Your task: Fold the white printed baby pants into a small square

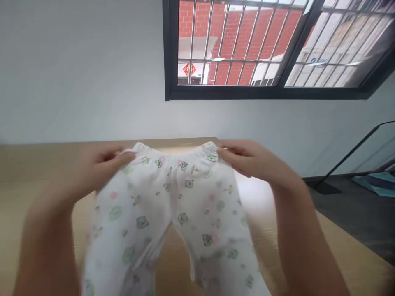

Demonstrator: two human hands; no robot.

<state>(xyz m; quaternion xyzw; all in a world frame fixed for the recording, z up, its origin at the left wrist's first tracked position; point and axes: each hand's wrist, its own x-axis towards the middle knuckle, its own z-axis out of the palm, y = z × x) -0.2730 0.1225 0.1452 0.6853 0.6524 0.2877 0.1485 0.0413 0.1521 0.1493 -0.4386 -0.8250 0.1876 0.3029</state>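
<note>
Trousers (173, 205), white with small printed animals, hang spread above a wooden desk (37, 164), the left hand (101, 162) and right hand (247, 158) each pinching a corner of the waistband; the garment appears held out flat, legs dangling toward the wearer.

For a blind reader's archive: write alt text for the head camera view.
Two hands, the left hand and the right hand, hold small white patterned trousers up by the waistband over a wooden table. Behind are a white wall and a barred window facing red brick.
</note>
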